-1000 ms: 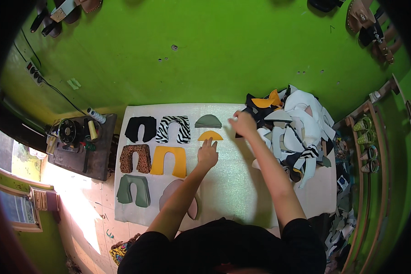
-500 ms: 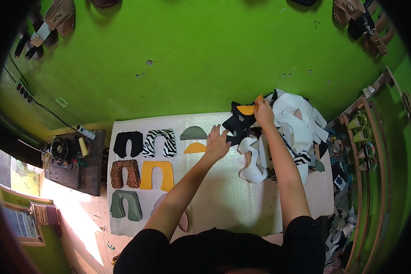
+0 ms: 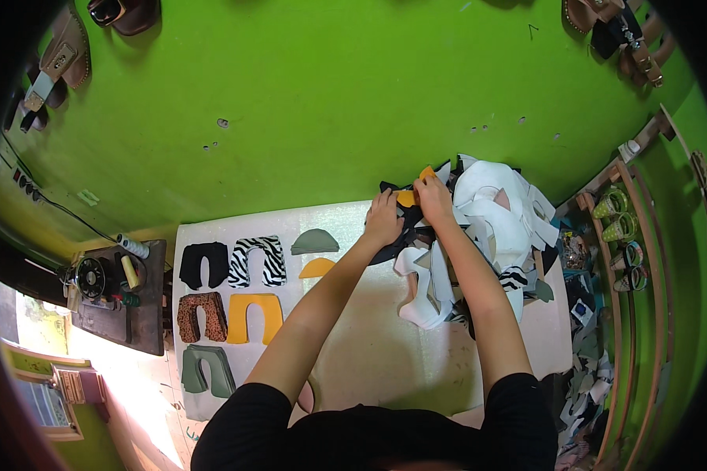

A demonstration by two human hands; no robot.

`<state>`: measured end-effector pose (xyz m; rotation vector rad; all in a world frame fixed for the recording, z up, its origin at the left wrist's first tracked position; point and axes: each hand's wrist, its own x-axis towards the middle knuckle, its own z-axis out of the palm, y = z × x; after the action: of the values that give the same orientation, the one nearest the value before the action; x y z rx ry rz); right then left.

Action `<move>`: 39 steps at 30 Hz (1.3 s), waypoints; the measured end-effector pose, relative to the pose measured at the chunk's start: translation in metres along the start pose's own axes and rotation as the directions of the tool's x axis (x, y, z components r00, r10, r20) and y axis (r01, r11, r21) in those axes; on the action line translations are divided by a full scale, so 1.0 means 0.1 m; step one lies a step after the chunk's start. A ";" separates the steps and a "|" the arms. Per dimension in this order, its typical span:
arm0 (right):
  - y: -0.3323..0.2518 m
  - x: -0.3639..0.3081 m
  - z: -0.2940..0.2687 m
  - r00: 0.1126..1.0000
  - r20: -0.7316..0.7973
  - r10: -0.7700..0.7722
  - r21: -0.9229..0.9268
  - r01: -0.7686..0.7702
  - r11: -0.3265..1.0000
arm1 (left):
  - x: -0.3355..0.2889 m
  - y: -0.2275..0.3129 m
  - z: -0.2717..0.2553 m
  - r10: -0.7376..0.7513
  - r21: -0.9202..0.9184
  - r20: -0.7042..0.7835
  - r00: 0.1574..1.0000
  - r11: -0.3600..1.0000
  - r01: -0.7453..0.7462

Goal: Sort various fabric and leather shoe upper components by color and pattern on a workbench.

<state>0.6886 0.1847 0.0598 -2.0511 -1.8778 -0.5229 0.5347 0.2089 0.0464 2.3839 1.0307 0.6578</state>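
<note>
My right hand [image 3: 434, 201] is closed on a yellow cut piece [image 3: 405, 198] of sheet material at the far side of the table, beside the scrap heap. Another yellow tip [image 3: 426, 173] sticks up past its fingers. My left hand [image 3: 382, 220] lies just left of it, its fingers bent together over black cut pieces [image 3: 388, 253] by the yellow piece's left end. What those fingers pinch is hidden. White offcuts [image 3: 491, 196] pile up to the right. On the left, a green half-round piece [image 3: 316, 242] lies above a yellow half-round piece [image 3: 316, 268].
U-shaped stacks lie at left: black [image 3: 190, 267], zebra-striped [image 3: 237, 271], leopard-patterned [image 3: 187, 318], yellow [image 3: 239, 320] and green [image 3: 196, 373]. A dark side table [image 3: 118, 314] bears thread spools. A wooden rack [image 3: 628, 330] with sandals stands right; scraps [image 3: 585, 392] fill the floor beside it.
My left hand has moved up and right from the half-round pieces to the black pieces next to my right hand. The whole view has shifted slightly.
</note>
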 end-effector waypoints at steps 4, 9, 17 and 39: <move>0.08 -0.04 0.13 0.994 0.083 0.074 0.042 -0.078 0.996 | 0.15 -0.03 0.06 -0.113 -0.188 0.104 0.988 0.973 0.132; 0.02 -0.07 0.20 0.999 0.053 0.007 0.008 -0.007 1.000 | 0.18 -0.22 0.28 -0.156 -0.333 -0.015 0.988 0.932 0.143; 0.06 -0.15 0.35 0.988 0.103 0.117 0.136 -0.130 0.982 | 0.20 -0.26 0.42 -0.340 -0.659 0.110 0.934 0.678 0.325; -0.30 -0.07 -0.54 0.935 0.192 0.297 0.798 -0.325 0.508 | -0.07 0.02 -0.27 -0.291 -0.925 0.092 0.952 0.329 0.190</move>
<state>0.6550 0.1563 0.1044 -1.6283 -1.2820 0.4463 0.5154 0.2084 0.0667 1.1419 0.6913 0.9160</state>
